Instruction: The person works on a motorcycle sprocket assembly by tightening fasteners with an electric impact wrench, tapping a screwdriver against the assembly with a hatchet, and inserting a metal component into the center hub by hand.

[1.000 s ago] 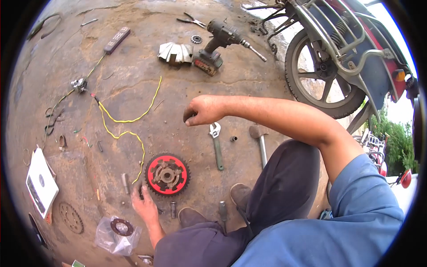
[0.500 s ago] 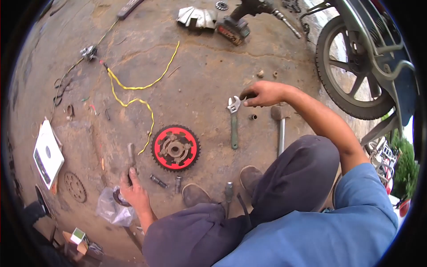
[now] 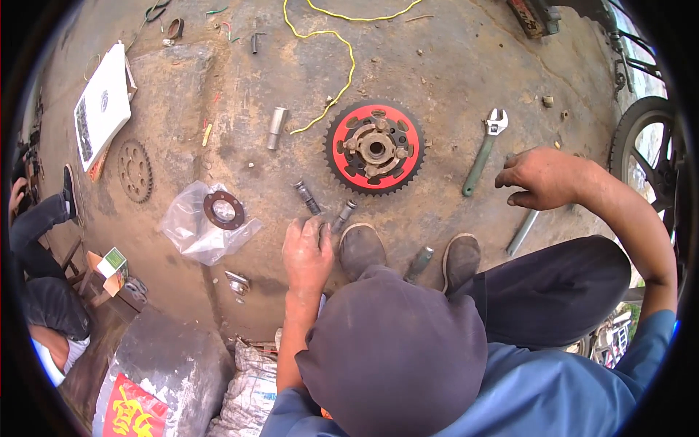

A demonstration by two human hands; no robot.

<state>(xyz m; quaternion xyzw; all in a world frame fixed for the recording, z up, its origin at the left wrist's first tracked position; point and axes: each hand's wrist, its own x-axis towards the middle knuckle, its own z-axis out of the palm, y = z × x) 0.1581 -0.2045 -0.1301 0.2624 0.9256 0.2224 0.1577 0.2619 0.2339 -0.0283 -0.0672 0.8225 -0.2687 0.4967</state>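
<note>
My left hand [image 3: 307, 255] reaches low beside two short dark metal shafts. Its bent fingers lie near the closer shaft [image 3: 344, 216]; whether they touch it I cannot tell. The other shaft [image 3: 306, 197] lies just beyond. Ahead sits a red and black rear sprocket [image 3: 415, 149] with its hub facing up. My right hand [image 3: 542, 178] hovers with loosely bent, parted fingers and nothing in them. It covers the head of a hammer, whose handle [image 3: 522, 233] shows below. Left of that hand lies an adjustable wrench [image 3: 484, 153] with a green handle.
A metal socket [image 3: 277, 128] lies left of the sprocket. Farther left are a plastic bag [image 3: 186, 233], a dark ring [image 3: 212, 209], a bare sprocket [image 3: 135, 171] and a white box [image 3: 104, 109]. A motorcycle wheel [image 3: 628, 132] stands at right. Another person's leg [image 3: 36, 226] shows at far left.
The view has swung left and closer to me. My left hand has gone from beside the socket to the shafts. My right hand has drawn back from the wrench's jaw toward the hammer.
</note>
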